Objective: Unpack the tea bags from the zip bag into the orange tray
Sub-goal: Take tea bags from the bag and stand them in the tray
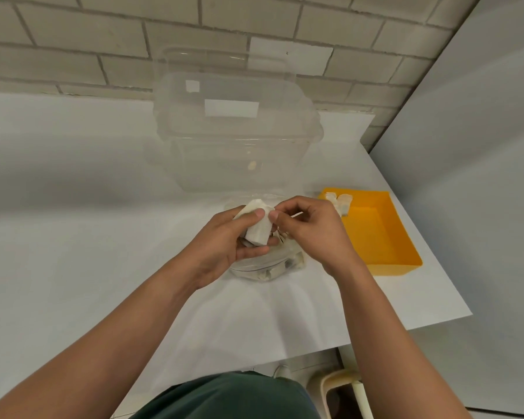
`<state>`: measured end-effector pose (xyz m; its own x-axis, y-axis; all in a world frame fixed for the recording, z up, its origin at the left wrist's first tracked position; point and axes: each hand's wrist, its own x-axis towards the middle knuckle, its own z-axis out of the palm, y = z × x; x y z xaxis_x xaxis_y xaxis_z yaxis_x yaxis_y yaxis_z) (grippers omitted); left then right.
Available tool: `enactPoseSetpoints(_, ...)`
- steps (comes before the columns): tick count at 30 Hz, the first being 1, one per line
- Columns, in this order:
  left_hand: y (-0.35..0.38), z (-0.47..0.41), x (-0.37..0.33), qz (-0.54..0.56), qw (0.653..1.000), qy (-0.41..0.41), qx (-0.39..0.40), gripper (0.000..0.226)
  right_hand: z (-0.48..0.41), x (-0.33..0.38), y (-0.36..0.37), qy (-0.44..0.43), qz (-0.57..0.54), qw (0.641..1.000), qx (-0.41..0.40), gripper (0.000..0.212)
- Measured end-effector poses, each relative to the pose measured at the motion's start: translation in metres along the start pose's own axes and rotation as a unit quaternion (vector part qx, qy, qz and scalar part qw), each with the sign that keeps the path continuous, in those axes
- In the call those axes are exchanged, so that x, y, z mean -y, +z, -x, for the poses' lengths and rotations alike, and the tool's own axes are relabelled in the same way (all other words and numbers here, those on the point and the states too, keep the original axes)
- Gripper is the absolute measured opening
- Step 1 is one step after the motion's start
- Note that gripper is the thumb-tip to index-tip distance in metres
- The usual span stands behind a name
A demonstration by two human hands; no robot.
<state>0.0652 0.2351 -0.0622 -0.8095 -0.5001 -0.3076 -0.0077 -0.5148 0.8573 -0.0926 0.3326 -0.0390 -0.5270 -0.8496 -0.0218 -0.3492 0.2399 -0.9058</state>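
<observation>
Looking down, what is the biggest thing? asks One.

The white table, says Two. At the back of it stands a clear box. The tray sits at the right, near the table's edge.

One: Where are the tea bags?

Two: In three places. A few tea bags lie in the far left corner of the tray. More are in the zip bag, which lies on the table under the hands. And a bunch is in the left hand.

One: How does it hold them?

Two: Its fingers and thumb curl round the bunch. The right hand is at the bunch too. Its thumb and first finger seem to pinch the top edge of one bag, and its other fingers are curled in.

One: Will they be hard to move?

Two: I think not. They look very light and soft, like little paper pillows. But paper can rip, so no hard squeezing. I would pinch one gently by a corner and pull it free from the rest. The zip bag looks thin and slippery, so it may slide.
</observation>
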Motion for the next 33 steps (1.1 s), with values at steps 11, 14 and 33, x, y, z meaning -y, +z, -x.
enactPoseSetpoints(11,0.032,-0.014,0.007,-0.005,0.998,0.051,-0.026,0.028,0.000,-0.012,-0.033,0.048,-0.046,0.998,0.007,0.018)
enactPoseSetpoints(14,0.043,-0.020,0.010,-0.008,0.998,0.050,-0.040,0.027,0.002,-0.017,-0.044,0.050,-0.067,0.995,0.049,0.013)
enactPoseSetpoints(33,0.078,-0.039,0.027,-0.097,0.967,0.045,-0.232,0.021,-0.059,-0.127,-0.154,0.073,0.032,0.984,-0.159,0.005)
